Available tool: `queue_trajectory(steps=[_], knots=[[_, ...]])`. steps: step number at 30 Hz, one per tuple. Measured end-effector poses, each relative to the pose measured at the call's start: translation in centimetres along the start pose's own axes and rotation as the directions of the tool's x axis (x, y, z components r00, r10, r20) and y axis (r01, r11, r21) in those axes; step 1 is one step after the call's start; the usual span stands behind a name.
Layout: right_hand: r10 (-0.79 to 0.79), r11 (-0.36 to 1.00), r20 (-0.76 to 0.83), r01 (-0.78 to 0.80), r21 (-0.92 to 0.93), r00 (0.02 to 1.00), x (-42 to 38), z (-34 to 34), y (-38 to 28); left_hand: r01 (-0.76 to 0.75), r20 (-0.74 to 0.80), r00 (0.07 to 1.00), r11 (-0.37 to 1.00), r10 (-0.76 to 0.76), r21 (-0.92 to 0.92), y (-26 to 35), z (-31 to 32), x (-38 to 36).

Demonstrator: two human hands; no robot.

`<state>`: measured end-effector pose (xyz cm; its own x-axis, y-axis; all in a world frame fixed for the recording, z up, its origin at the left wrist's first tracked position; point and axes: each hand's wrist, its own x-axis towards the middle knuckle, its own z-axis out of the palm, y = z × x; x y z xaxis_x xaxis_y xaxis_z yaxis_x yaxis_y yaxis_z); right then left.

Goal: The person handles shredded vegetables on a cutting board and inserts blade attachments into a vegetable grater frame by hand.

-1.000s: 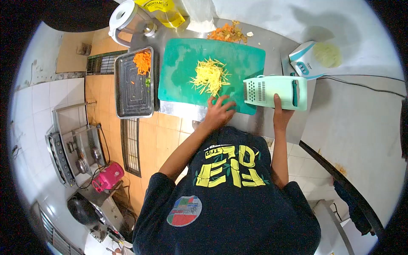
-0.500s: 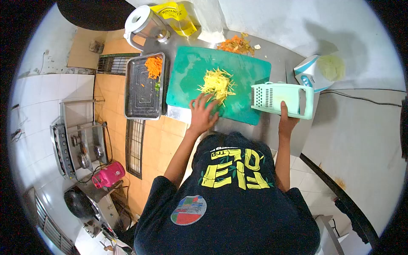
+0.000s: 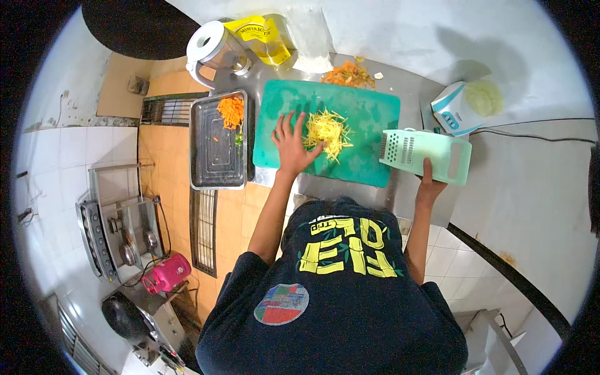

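Note:
My left hand [image 3: 290, 147] lies with fingers spread over the left part of the green cutting board [image 3: 362, 169]. Its thumb reaches the edge of a pile of thin pale-yellow shreds [image 3: 329, 132] in the middle of the board. At the right, my right hand [image 3: 430, 185] grips a mint-green grater [image 3: 431, 153], thumb on top and the other fingers hidden beneath. The grater's hole-studded end points left, over the board's right edge.
Left of the board, a metal tray [image 3: 215, 165] holds orange shreds [image 3: 230, 112] and a green bit. Behind stand a blender jug [image 3: 219, 50], a yellow pouch [image 3: 265, 40], a clear bag [image 3: 310, 40] and orange peelings [image 3: 349, 75]. A white-and-blue appliance [image 3: 451, 109] sits right.
My left hand has shifted from the pile's near edge to its left side, fingers spreading further. My right hand still holds the grater, and the whole view has moved slightly.

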<state>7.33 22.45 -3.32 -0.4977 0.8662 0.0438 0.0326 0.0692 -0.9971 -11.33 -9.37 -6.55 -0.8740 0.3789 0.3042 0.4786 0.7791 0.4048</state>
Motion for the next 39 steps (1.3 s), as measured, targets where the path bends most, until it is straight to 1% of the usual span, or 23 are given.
queue_trajectory(steps=[2, 3, 6, 7, 10, 11, 13, 14, 16, 19, 20, 22, 25, 26, 28, 29, 31, 32, 34, 37, 39], knots=[[0.079, 0.996, -0.071, -0.077, 0.043, 0.994, -1.2, 0.7, -1.0, -0.109, 0.104, 0.989, 0.994, 0.109, -0.005, 1.5, -0.9, 0.7], [0.086, 0.995, -0.074, -0.083, 0.051, 0.994, -1.4, 0.9, -0.9, -0.162, 0.156, 0.974, 0.987, 0.162, -0.012, 2.2, -1.0, 0.9], [0.083, 0.995, -0.072, -0.078, 0.061, 0.994, -2.0, 1.1, 0.4, -0.273, 0.304, 0.919, 0.961, 0.251, 0.032, 3.6, 0.0, 1.6], [0.067, 0.997, -0.064, -0.064, 0.051, 0.996, -2.2, 1.3, 0.3, -0.287, 0.272, 0.922, 0.958, 0.277, -0.002, 3.3, 0.6, 1.8], [-0.003, 1.000, -0.064, 0.001, -0.021, 0.998, -2.8, 1.5, -0.9, -0.357, 0.275, 0.901, 0.934, 0.335, 0.032, 1.3, 2.5, 2.8], [-0.027, 0.998, -0.063, 0.024, -0.050, 0.998, -3.0, 1.6, -1.5, -0.350, 0.270, 0.902, 0.937, 0.338, -0.002, 0.2, 3.3, 3.1], [-0.058, 0.982, -0.066, 0.046, -0.182, 0.996, -3.6, 1.5, -2.4, -0.330, 0.270, 0.902, 0.941, 0.336, -0.068, -1.3, 3.8, 3.6], [-0.071, 0.968, -0.066, 0.052, -0.246, 0.995, -4.0, 1.4, -2.8, -0.319, 0.242, 0.911, 0.943, 0.334, -0.097, -1.7, 4.2, 3.4], [-0.032, 0.975, -0.086, 0.013, -0.222, 0.996, -5.0, 1.8, -4.4, -0.296, 0.192, 0.926, 0.942, 0.324, -0.158, -0.4, 1.3, 4.4], [0.010, 0.971, -0.107, -0.035, -0.237, 0.994, -6.2, 2.4, -5.6, -0.225, 0.237, 0.939, 0.966, 0.249, -0.124, 1.4, 0.0, 5.0], [0.022, 0.967, -0.111, -0.049, -0.250, 0.994, -6.5, 2.4, -5.7, -0.226, 0.256, 0.933, 0.965, 0.254, -0.132, 1.4, 0.5, 5.1], [-0.004, 0.965, -0.095, -0.021, -0.261, 0.995, -6.8, 2.1, -5.1, -0.219, 0.303, 0.918, 0.965, 0.255, -0.146, 1.2, 1.4, 4.7], [-0.056, 0.970, -0.071, 0.038, -0.239, 0.996, -6.2, 2.8, -3.7, -0.074, 0.447, 0.875, 0.963, 0.187, -0.259, 0.6, 1.9, 5.6], [-0.079, 0.972, -0.062, 0.063, -0.226, 0.995, -5.6, 3.1, -3.3, -0.023, 0.444, 0.880, 0.948, 0.170, -0.317, 0.2, 1.8, 5.9], [-0.065, 0.985, -0.049, 0.057, -0.162, 0.997, -4.5, 4.1, -3.3, 0.073, 0.437, 0.889, 0.898, 0.139, -0.434, -0.7, 2.0, 6.6], [-0.058, 0.990, -0.041, 0.052, -0.132, 0.998, -3.9, 4.5, -3.2, 0.111, 0.418, 0.897, 0.839, 0.147, -0.533, -1.3, 2.4, 6.9], [0.003, 0.998, -0.032, -0.006, -0.067, 0.999, -3.0, 6.1, -4.5, 0.180, 0.380, 0.912, 0.681, 0.155, -0.710, -2.4, 2.9, 7.2], [0.038, 0.999, -0.024, -0.039, -0.037, 0.999, -2.6, 6.8, -4.9, 0.125, 0.372, 0.912, 0.744, 0.175, -0.656, -2.8, 3.1, 7.0], [0.039, 0.999, 0.003, -0.039, -0.022, 0.999, -1.1, 7.6, -4.8, 0.013, 0.368, 0.905, 0.851, 0.213, -0.524, -2.8, 1.1, 6.8], [0.044, 0.999, 0.064, -0.043, -0.028, 0.997, 0.6, 8.6, -4.7, 0.015, 0.338, 0.931, 0.908, 0.141, -0.419, -1.5, -0.8, 6.2], [0.057, 0.996, 0.109, -0.050, -0.072, 0.992, 1.1, 8.8, -4.6, -0.054, 0.343, 0.928, 0.962, 0.147, -0.268, -0.3, -0.9, 5.9]])
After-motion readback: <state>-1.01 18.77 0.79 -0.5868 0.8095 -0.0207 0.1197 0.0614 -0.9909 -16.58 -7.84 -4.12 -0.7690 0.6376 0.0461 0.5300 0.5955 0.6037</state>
